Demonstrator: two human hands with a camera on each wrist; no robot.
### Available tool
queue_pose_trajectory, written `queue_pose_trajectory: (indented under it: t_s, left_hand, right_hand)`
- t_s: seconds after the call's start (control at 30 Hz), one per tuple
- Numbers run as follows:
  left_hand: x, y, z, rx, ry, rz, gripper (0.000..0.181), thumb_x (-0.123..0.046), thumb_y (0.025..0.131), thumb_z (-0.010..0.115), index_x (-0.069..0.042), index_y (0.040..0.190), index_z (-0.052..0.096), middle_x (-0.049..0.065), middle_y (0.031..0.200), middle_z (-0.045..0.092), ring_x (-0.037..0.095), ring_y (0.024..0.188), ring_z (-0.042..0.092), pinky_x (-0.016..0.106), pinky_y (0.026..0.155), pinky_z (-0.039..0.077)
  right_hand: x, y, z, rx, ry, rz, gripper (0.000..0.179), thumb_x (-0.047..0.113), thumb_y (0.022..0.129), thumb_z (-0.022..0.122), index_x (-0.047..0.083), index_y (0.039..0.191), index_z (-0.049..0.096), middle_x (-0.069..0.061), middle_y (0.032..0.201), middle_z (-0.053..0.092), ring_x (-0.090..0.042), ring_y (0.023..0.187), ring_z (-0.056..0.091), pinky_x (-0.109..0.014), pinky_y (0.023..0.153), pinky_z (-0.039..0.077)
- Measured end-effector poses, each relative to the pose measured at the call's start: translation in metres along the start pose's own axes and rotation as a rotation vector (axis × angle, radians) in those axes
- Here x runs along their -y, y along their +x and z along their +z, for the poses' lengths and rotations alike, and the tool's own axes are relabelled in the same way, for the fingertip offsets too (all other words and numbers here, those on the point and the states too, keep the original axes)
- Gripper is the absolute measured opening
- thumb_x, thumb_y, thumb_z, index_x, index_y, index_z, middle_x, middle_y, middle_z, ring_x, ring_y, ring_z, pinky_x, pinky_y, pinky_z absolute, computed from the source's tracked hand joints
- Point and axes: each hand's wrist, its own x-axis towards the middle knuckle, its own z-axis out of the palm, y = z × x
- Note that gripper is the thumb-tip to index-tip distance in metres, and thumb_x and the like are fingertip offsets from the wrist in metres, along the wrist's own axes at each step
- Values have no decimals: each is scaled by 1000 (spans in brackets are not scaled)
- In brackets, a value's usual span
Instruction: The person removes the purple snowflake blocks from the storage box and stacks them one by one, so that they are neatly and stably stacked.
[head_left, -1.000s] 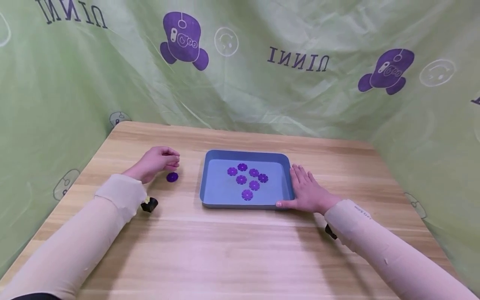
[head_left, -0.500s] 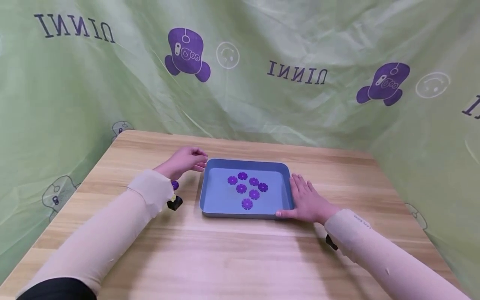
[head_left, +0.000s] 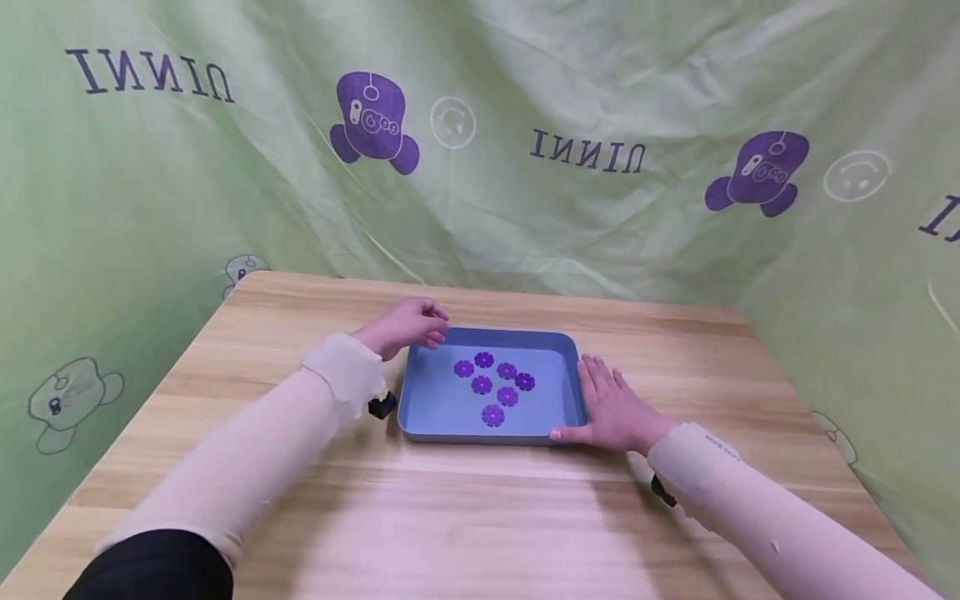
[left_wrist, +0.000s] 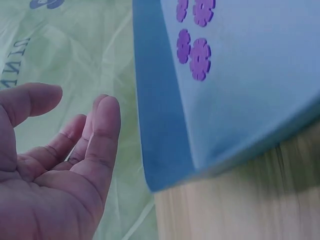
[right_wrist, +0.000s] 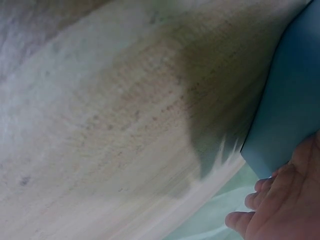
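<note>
My left hand (head_left: 411,325) is over the back left corner of a blue rectangular tray (head_left: 435,412). In the left wrist view its thumb and fingers are apart, loosely bent, with nothing between them. Inside the tray lie several purple notched plastic discs (head_left: 492,415), flower-shaped; some discs (left_wrist: 200,59) also show in the left wrist view. My right hand (head_left: 615,408) rests against the tray's right side, fingers extended and thumb at the front right corner. In the right wrist view its fingers lie along the blue tray wall (right_wrist: 287,95).
The tray stands on a light wood-grain table (head_left: 480,517). A green printed curtain (head_left: 510,242) hangs behind the table and at both sides. A small black piece (head_left: 382,406) shows under the left wrist, another black piece (head_left: 663,492) under the right.
My left hand has moved right, from beside a loose purple disc at the left to the tray's back left corner. That disc is now out of sight. The right hand stays put; the view has tilted up.
</note>
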Motion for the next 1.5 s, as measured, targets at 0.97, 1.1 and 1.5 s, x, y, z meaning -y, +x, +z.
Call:
queue_pose_trajectory:
  t_s: [0.97, 1.1, 1.5]
  left_hand:
    - [18, 35, 40, 104, 402, -101, 8, -5, 94, 71, 3, 92, 70, 7, 78, 65, 14, 65, 63, 25, 65, 59]
    - [14, 32, 40, 98, 428, -110, 8, -4, 94, 71, 4, 93, 70, 8, 77, 64, 14, 64, 63, 27, 66, 60]
    - [20, 37, 46, 75, 552, -116, 17, -5, 88, 77, -3, 91, 61, 8, 85, 65, 17, 65, 65, 31, 65, 57]
  right_hand:
    - [-5, 4, -1, 21, 10, -1, 126, 72, 86, 67, -21, 153, 15, -40, 161, 14, -53, 151, 12, -65, 121, 13]
    - [-5, 4, -1, 18, 12, -9, 126, 72, 86, 67, -22, 152, 15, -41, 160, 14, -54, 150, 12, -66, 120, 14]
    - [-6, 4, 2, 25, 37, 10, 127, 73, 85, 67, -20, 154, 14, -39, 162, 13, -54, 151, 10, -66, 120, 14]
